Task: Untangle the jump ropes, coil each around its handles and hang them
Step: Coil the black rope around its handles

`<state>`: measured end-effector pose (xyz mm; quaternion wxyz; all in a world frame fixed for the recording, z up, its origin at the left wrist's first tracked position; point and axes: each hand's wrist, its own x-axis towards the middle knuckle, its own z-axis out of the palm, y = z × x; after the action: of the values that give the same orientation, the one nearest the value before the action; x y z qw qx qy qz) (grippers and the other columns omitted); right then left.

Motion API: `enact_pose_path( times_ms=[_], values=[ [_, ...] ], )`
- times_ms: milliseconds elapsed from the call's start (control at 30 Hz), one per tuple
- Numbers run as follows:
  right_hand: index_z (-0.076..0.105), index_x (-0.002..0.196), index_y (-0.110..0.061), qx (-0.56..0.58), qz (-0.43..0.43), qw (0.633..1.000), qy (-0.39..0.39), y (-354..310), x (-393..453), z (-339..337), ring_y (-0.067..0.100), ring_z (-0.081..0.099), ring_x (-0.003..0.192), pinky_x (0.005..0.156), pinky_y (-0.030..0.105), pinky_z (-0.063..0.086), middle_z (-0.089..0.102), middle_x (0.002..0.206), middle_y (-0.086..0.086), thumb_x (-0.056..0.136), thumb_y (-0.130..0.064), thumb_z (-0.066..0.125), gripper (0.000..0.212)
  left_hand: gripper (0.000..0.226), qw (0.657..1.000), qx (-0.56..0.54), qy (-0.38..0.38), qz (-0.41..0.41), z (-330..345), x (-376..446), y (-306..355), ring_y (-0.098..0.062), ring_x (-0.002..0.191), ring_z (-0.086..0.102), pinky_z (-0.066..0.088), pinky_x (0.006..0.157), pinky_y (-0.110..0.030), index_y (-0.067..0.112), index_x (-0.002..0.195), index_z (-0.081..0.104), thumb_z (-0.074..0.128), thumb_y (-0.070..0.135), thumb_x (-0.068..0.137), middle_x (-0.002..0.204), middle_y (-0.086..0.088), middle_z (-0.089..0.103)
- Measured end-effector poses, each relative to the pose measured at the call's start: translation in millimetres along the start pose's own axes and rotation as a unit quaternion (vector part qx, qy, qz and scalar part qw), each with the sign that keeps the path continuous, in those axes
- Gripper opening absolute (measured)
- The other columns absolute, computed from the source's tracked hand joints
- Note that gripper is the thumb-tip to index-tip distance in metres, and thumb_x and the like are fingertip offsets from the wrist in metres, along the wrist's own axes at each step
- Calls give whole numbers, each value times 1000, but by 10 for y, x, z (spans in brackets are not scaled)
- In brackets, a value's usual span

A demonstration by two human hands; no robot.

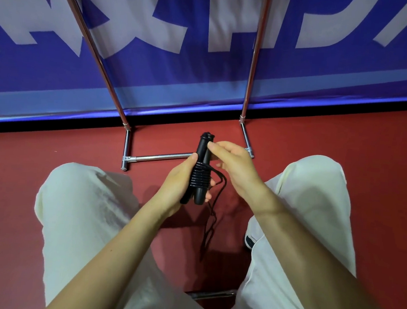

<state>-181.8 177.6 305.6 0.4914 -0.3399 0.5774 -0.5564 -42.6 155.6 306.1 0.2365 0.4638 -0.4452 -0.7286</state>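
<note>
open red floor (38, 165) left of the knees, chrome rack base bar (163, 157) just beyond the hands, two slanted rack poles (253, 60) ahead, blue banner wall (207, 32) closing the far side, pale trouser legs (83, 218) flanking both sides

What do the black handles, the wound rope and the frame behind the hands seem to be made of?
Handles: probably matte black plastic or rubber; smooth, dull.
Rope: looks like glossy black plastic or coated cord; highlights on each turn.
Frame: polished metal tube, likely chromed steel; mirror-like reflections.

Blue banner (203, 86) stands behind red floor (40, 146).
</note>
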Motion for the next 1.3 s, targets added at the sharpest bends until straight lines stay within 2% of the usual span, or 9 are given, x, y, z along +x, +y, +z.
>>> enact_pose_path(
  times_ms=[100,267,533,733,833,933,1067,1167,1300],
  values=[
    [68,89,-12,11,23,999,-48,-26,52,-54,15,58,84,74,29,43,64,86,4,92,-26,64,16,46,999,28,-16,1,9,-20,-7,-30,50,60,52,52,-32,8,105,61,36,47,103,71,-15,68],
    [51,73,-11,61,-6,998,-18,-42,68,-49,17,45,56,48,20,39,53,66,8,91,-11,64,22,61,997,-9,-74,-27,57,-29,-32,-26,51,56,50,52,-30,10,108,62,31,61,95,75,-15,65],
    [58,73,-8,59,-43,997,-23,-38,136,-179,9,52,52,52,18,43,60,59,0,92,-10,62,20,62,986,-65,-110,-103,106,12,36,-22,48,59,50,46,-25,14,96,64,27,64,96,64,-9,62],
    [62,84,0,94,-53,990,-91,-90,158,-278,12,57,63,57,21,47,62,72,5,98,-9,52,19,56,962,-150,-155,-165,129,18,51,-17,40,59,50,37,-23,23,74,76,42,68,75,59,-2,59],
    [63,87,1,99,-51,990,-83,-71,176,-296,15,55,63,54,22,44,60,75,9,99,-11,51,21,60,981,-89,-125,-121,141,86,42,-22,44,58,51,44,-26,18,95,69,40,68,77,66,-7,62],
    [65,92,1,125,13,991,-50,21,182,-217,13,55,61,53,20,42,60,76,10,98,-17,56,20,65,998,-7,-46,-41,139,155,-60,-27,51,60,52,51,-32,9,113,62,40,64,86,73,-12,66],
    [67,86,-10,159,82,983,-27,95,189,-152,13,56,69,61,22,41,61,76,3,93,-26,64,18,54,999,39,-2,-23,132,145,-62,-31,51,63,53,50,-33,5,111,62,36,51,101,72,-16,68],
    [57,79,-9,147,58,987,9,95,207,-129,10,52,62,58,20,39,55,69,1,93,-25,64,22,55,998,27,-32,-40,119,103,-37,-27,50,62,54,51,-31,10,109,62,30,54,101,70,-13,68],
    [54,78,-4,86,14,996,16,75,201,-89,11,45,58,51,18,37,47,66,5,94,-19,62,24,59,992,-64,-60,-88,132,18,-54,-19,46,58,51,46,-26,14,102,64,27,61,98,68,-9,65]
  ],
)
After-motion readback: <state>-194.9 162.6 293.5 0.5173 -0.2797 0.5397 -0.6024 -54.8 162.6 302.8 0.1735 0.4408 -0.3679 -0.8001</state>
